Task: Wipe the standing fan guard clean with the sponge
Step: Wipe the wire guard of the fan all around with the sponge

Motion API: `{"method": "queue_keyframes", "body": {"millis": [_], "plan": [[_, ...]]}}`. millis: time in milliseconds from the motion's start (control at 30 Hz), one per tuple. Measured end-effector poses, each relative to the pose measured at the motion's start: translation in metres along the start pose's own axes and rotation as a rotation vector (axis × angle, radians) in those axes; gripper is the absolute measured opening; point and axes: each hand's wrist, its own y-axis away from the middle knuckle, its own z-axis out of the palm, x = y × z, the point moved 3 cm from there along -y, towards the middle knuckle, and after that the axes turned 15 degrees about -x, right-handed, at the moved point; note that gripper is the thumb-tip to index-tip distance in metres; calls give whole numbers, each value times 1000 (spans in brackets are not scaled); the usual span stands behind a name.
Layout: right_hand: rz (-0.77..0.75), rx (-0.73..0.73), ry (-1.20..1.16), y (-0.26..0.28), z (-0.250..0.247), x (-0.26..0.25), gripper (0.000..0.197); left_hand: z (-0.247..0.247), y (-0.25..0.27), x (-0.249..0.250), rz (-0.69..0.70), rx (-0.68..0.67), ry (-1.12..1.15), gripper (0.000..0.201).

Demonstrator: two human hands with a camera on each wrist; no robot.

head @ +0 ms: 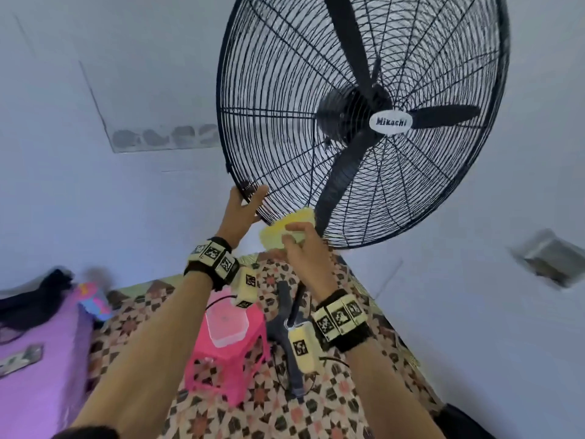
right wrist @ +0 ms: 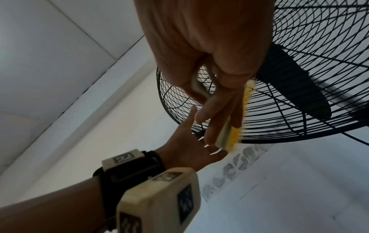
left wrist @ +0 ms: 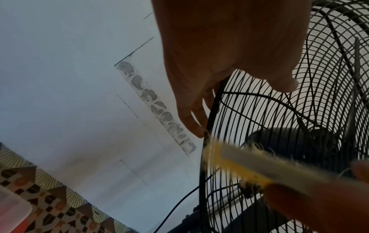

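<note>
Landmark: the fan guard [head: 278, 90], a black wire cage, round, tilted so its face looks down and toward the camera; a white "Mikachi" badge [head: 391, 122] sits at its hub, three black blades [head: 342, 172] behind the wires. Far left of the guard, low in the head view, a purple bedspread [head: 38, 359] with dark cloth on it. Nearer, below the guard, a patterned floor mat [head: 253, 407] and a pink plastic stool [head: 234, 369] carrying a clear lidded tub [head: 226, 324]. Left hand [head: 242, 213] at the guard's lower-left rim: thumb on the front, fingers behind, clasped round the rim wire; the left wrist view shows the fingers [left wrist: 191, 113] wrapped behind the black rim. Just right of that hand, against the guard's bottom edge, the sponge [head: 286, 229]: yellow, flat, oblong. Its long axis runs along the lower rim, from down-left to up-right in the head view, yellow fuzzy face toward the wires, pale face toward the palm. Right hand [head: 304, 248] holds it, fingers extended along the pale back, thumb on the opposite side; in the right wrist view the sponge [right wrist: 233, 130] is seen edge-on, pressed on the wires. Right of the guard, a metal wall fitting [head: 550, 258], blurred. Below, the fan's dark stand base [head: 285, 337] on the mat.
</note>
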Motion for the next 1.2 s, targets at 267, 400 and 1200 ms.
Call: {"method": "queue_keyframes", "body": {"millis": [267, 400, 1200], "plan": [[-224, -203, 511, 9, -18, -4, 66, 19, 7, -10, -48, 157, 5, 84], [-568, 163, 312, 0, -41, -27, 21, 26, 0, 6, -37, 197, 71, 99], [-285, 274, 459, -50, -17, 8, 10, -49, -58, 12, -55, 19, 47, 71]]}}
